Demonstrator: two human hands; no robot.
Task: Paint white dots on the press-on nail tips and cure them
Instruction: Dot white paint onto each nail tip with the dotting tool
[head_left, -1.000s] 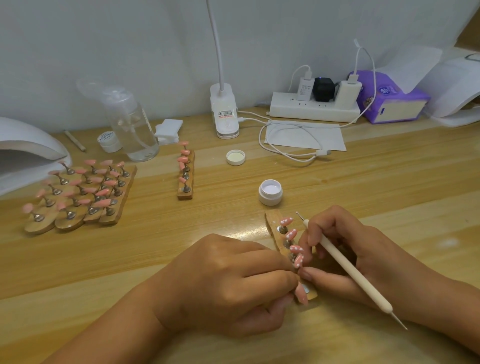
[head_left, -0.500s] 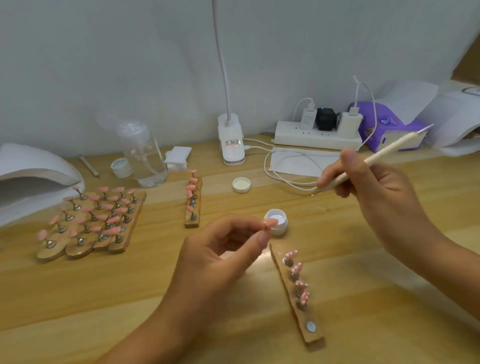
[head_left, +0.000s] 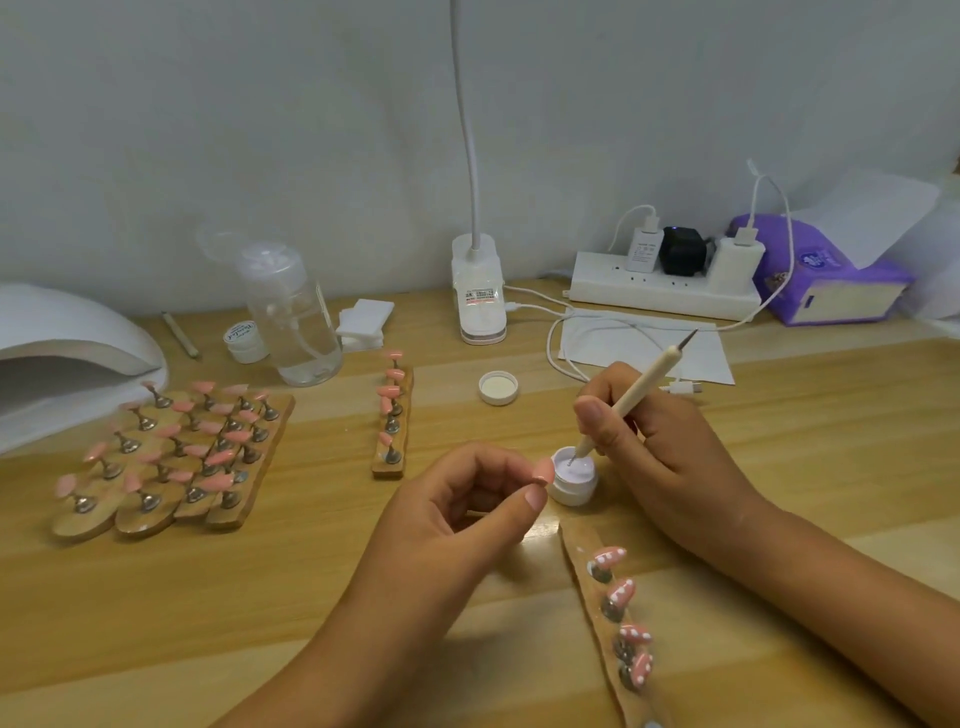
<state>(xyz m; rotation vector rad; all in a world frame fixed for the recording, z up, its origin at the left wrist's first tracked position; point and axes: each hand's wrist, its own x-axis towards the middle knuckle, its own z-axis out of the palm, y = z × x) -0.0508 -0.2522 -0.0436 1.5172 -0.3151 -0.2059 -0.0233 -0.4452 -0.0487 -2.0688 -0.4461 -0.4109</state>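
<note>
The left hand (head_left: 457, 525) hovers above the counter (head_left: 311, 597) with its fingers (head_left: 532, 500) curled, thumb and forefinger clamped on 1 plain pink nail tip (head_left: 544, 472) that sticks up from between their ends; just to the right of those fingers, almost touching the tip, stands the open jar of white gel (head_left: 574, 480); the right hand (head_left: 670, 457) has its fingers (head_left: 592, 415) closed round the dotting tool (head_left: 641, 392), whose lower end dips into the gel below them while its upper point slants up and away to the right; nearer the person than both sets of fingers lies a wooden holder strip (head_left: 577, 540) carrying 4 dotted tips (head_left: 621, 592), pink with white dots; beyond the left fingers lie the jar's lid (head_left: 498, 388) and a 2nd strip (head_left: 387, 470) of plain tips; well to their left sit more holders (head_left: 231, 517) beside the white curing lamp (head_left: 67, 332).
</note>
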